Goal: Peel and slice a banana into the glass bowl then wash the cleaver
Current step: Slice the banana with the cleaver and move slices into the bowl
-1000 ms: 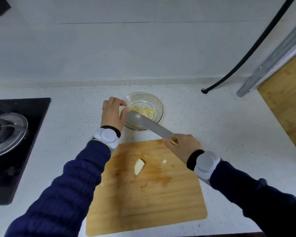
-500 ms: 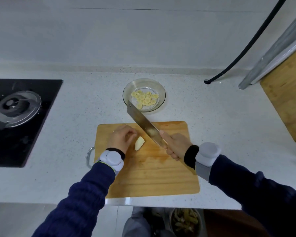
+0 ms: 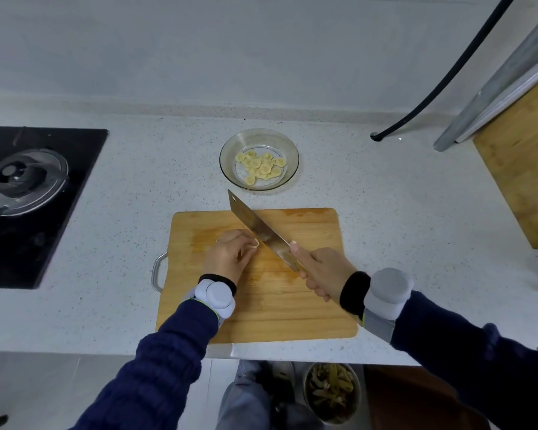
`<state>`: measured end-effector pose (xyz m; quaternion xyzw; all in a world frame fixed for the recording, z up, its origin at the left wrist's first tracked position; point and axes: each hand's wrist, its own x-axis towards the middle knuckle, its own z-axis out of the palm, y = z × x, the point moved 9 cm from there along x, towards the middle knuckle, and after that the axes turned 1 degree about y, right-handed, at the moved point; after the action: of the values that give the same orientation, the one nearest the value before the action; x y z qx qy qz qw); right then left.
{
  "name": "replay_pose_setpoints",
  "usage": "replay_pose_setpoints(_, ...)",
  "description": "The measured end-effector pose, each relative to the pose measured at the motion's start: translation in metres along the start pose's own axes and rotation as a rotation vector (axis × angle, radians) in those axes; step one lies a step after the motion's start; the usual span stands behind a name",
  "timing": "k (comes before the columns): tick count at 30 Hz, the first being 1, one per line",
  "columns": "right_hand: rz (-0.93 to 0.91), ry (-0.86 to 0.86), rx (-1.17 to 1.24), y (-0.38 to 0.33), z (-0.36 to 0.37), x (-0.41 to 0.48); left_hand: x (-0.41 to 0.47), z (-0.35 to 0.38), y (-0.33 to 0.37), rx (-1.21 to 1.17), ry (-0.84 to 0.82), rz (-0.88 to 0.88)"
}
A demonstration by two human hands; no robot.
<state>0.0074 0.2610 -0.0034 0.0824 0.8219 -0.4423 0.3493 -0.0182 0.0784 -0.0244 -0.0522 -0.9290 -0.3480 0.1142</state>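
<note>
A wooden cutting board lies on the counter in front of me. My left hand holds down a short peeled banana piece on it, mostly hidden under my fingers. My right hand grips the handle of the cleaver, index finger laid along the blade's spine. The blade runs diagonally up-left, right beside the banana piece's exposed end. Behind the board stands the glass bowl holding several banana slices.
A black gas hob fills the counter's left side. A second wooden board leans at the right by a metal rail, with a black hose above. Below the counter edge stands a bin of peels.
My left hand left the bowl and came down onto the banana piece on the board. The cleaver swung back from the bowl to the board beside that piece.
</note>
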Motion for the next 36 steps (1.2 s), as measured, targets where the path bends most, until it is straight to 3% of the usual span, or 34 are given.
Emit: replay_pose_setpoints(36,0.057,-0.028,0.016,0.011,0.017,0.011,-0.003,0.001,0.008,0.041,0.104,0.064)
